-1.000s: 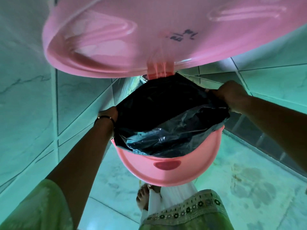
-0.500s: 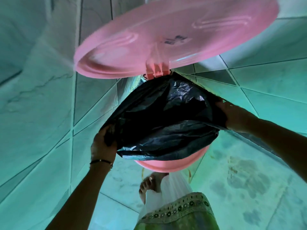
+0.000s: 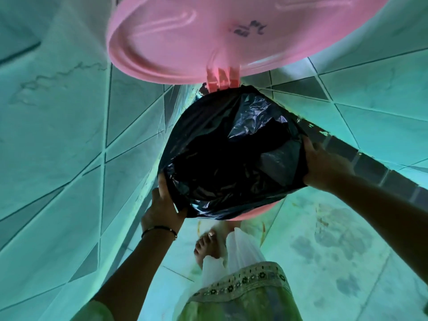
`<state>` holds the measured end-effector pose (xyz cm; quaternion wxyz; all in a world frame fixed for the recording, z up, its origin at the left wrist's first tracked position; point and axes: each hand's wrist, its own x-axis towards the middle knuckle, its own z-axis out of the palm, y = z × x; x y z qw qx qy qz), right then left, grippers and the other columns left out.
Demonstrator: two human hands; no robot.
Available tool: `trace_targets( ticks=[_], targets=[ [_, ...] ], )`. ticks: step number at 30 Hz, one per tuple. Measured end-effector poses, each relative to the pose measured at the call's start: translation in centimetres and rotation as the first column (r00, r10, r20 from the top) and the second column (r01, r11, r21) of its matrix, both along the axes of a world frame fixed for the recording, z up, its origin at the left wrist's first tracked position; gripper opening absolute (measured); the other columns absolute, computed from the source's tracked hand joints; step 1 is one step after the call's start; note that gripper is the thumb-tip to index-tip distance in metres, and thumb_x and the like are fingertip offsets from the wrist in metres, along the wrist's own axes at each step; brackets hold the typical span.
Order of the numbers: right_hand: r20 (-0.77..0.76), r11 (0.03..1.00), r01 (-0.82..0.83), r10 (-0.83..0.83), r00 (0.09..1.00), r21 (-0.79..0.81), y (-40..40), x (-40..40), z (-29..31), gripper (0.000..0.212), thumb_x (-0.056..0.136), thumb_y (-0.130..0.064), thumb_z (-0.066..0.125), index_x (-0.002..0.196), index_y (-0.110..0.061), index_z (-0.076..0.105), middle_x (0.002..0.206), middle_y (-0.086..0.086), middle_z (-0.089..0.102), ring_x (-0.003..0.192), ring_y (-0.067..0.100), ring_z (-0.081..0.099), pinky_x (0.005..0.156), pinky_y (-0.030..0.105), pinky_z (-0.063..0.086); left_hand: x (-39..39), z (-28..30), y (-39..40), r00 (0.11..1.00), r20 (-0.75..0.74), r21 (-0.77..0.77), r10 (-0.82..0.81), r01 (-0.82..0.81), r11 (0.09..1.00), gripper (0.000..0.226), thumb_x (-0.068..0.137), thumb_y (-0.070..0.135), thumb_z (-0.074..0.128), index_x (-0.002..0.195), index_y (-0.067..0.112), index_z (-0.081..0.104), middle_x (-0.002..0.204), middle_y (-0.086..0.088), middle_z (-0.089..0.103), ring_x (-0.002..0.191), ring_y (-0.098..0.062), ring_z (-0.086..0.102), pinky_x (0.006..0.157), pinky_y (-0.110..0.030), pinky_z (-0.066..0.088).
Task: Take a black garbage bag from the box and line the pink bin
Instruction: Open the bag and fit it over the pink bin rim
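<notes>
The left hand [image 3: 162, 209], at lower centre, was closed on the hem of the black bag [image 3: 231, 158]. The right hand [image 3: 324, 165], at centre right, gripped the opposite hem, fingers curled over it. Evidently this stretched the mouth over the rim of the bin [image 3: 257, 213], of which only a pink sliver showed beneath the plastic. The bag sat inside, mouth open. The lid [image 3: 208, 38] stood raised at the top of the frame, giving access. Dark handwriting [image 3: 250, 27] on its underside was illegible. No box was visible.
</notes>
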<state>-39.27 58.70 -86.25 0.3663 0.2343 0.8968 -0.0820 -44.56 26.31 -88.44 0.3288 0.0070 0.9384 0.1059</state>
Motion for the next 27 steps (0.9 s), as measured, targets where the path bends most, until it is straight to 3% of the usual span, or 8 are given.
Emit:
trace_targets(
  ticks=[5, 8, 12, 16, 18, 22, 25, 27],
  targets=[
    [-0.019, 0.835, 0.421, -0.456, 0.89, -0.354, -1.1, 0.2, -0.6, 0.092, 0.075, 0.007, 0.054, 0.142, -0.03, 0.003, 0.078, 0.019, 0.056, 0.052, 0.033, 0.059, 0.042, 0.034, 0.049, -0.8, -1.1, 0.5, 0.992, 0.025, 0.089, 0.124, -0.126, 0.988, 0.094, 0.086, 0.024, 0.058, 0.144, 0.027, -0.016, 0.093, -0.023, 0.068, 0.076, -0.038, 0.066, 0.067, -0.046, 0.057],
    [0.017, 0.699, 0.551, -0.612, 0.791, -0.456, -2.1, 1.5, -0.1, 0.099, 0.074, 0.01, 0.055, 0.138, -0.043, 0.001, 0.078, 0.018, 0.054, 0.046, 0.026, 0.054, 0.038, 0.029, 0.043, 0.0, -0.5, 0.9, 0.973, 0.03, 0.227, 0.227, -0.228, 0.947, 0.096, 0.083, 0.009, 0.058, 0.146, 0.028, -0.012, 0.094, -0.029, 0.067, 0.081, -0.043, 0.065, 0.071, -0.049, 0.056],
    [-0.038, 0.838, 0.423, -0.463, 0.886, -0.345, -4.2, 3.9, 0.3, 0.097, 0.081, -0.003, 0.057, 0.142, -0.038, -0.011, 0.08, 0.017, 0.062, 0.062, 0.032, 0.062, 0.053, 0.041, 0.054, 1.7, -0.2, 0.6, 0.981, 0.031, 0.239, 0.19, -0.191, 0.952, 0.1, 0.082, 0.01, 0.063, 0.147, 0.025, -0.012, 0.099, -0.031, 0.068, 0.089, -0.046, 0.066, 0.079, -0.052, 0.054],
    [-0.186, 0.893, 0.376, -0.424, 0.886, -0.246, -4.6, 3.7, -1.7, 0.089, 0.084, -0.012, 0.058, 0.143, -0.032, -0.006, 0.083, 0.017, 0.063, 0.066, 0.034, 0.06, 0.058, 0.041, 0.049, 0.4, -1.2, 0.6, 0.99, -0.006, 0.112, 0.141, -0.139, 0.984, 0.098, 0.085, 0.02, 0.063, 0.147, 0.023, -0.013, 0.088, -0.025, 0.069, 0.071, -0.034, 0.064, 0.064, -0.042, 0.052],
    [-0.141, 0.804, 0.509, -0.568, 0.811, -0.309, -3.8, 2.9, -2.8, 0.078, 0.085, -0.007, 0.052, 0.144, -0.033, 0.009, 0.078, 0.008, 0.06, 0.063, 0.031, 0.06, 0.053, 0.035, 0.047, -0.7, -1.5, 0.6, 0.991, -0.019, 0.09, 0.131, -0.129, 0.988, 0.092, 0.087, 0.018, 0.06, 0.148, 0.025, -0.01, 0.094, -0.026, 0.068, 0.078, -0.036, 0.065, 0.066, -0.043, 0.051],
    [0.044, 0.346, 0.782, -0.903, 0.428, -0.518, -1.1, 0.5, -2.6, 0.046, 0.088, 0.006, 0.041, 0.126, -0.015, 0.055, 0.077, 0.005, 0.062, 0.068, 0.022, 0.06, 0.057, 0.027, 0.043, -3.9, -1.4, 1.1, 0.922, 0.036, 0.332, 0.385, -0.375, 0.866, 0.057, 0.088, 0.006, 0.053, 0.141, 0.022, 0.039, 0.127, -0.014, 0.06, 0.12, -0.034, 0.054, 0.1, -0.044, 0.043],
    [0.051, 0.31, 0.768, -0.913, 0.406, -0.561, 0.3, -1.1, -1.0, 0.033, 0.093, -0.003, 0.041, 0.119, -0.015, 0.058, 0.103, 0.01, 0.064, 0.097, 0.03, 0.061, 0.066, 0.03, 0.043, -7.1, -1.2, 2.2, 0.804, 0.183, 0.453, 0.566, -0.58, 0.677, 0.043, 0.084, 0.003, 0.046, 0.12, 0.022, 0.062, 0.12, -0.009, 0.065, 0.113, -0.034, 0.059, 0.099, -0.045, 0.047],
    [0.054, 0.346, 0.728, -0.884, 0.465, -0.592, 0.8, -2.2, -0.3, 0.032, 0.094, -0.007, 0.042, 0.117, -0.022, 0.059, 0.11, 0.006, 0.064, 0.092, 0.017, 0.059, 0.07, 0.032, 0.041, -9.0, -0.1, 3.7, 0.791, 0.242, 0.502, 0.563, -0.598, 0.625, 0.045, 0.081, 0.005, 0.044, 0.119, 0.02, 0.063, 0.113, -0.009, 0.067, 0.104, -0.032, 0.062, 0.094, -0.044, 0.05]
  ],
)
